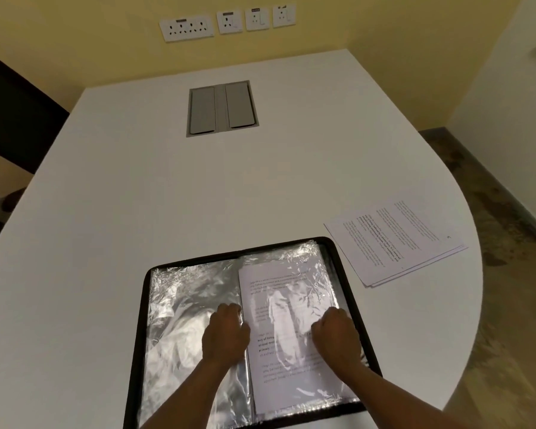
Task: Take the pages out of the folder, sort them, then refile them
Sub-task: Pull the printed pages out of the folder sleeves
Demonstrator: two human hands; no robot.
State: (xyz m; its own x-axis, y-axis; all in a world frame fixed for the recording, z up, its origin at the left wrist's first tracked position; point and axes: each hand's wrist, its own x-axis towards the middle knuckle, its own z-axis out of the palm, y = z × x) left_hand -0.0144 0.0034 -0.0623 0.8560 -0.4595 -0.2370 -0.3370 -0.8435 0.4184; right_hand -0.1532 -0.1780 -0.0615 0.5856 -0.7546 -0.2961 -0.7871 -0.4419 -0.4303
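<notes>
A person's left hand (226, 331) and right hand (336, 335), fingers curled, grip a printed page (287, 308) in the open folder (342, 261) at six o'clock; loose pages (395, 239) lie at three o'clock on the table (167, 196).

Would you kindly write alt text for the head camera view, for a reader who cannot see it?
A person's left hand and right hand rest, fingers curled, on an open black display folder of shiny plastic sleeves, a printed page showing in the right-hand sleeve. A loose stack of printed pages lies to its right on the white table.
</notes>
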